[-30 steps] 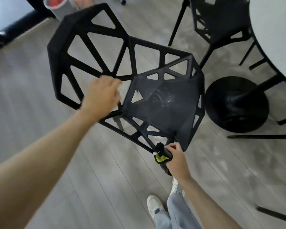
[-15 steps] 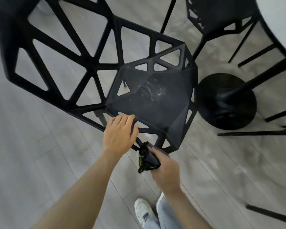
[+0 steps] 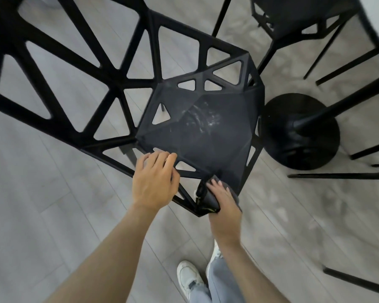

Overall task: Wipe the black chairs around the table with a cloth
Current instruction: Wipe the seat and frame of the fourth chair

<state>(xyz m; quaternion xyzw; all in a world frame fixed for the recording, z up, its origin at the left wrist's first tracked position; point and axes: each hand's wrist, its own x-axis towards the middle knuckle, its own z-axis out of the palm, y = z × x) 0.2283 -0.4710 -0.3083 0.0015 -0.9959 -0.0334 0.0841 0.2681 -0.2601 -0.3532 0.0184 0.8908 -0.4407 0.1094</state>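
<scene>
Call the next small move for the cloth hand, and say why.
Probably slide the right hand and its cloth up from the front corner onto the middle of the chair seat. Whitish smears show there, so that patch looks unwiped, while the cloth sits only at the seat's near edge. The left hand rests on the front frame, which should steady the chair.

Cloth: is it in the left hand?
No, the cloth sits under the right hand at the seat's front corner; the left hand rests on the chair edge.
</scene>
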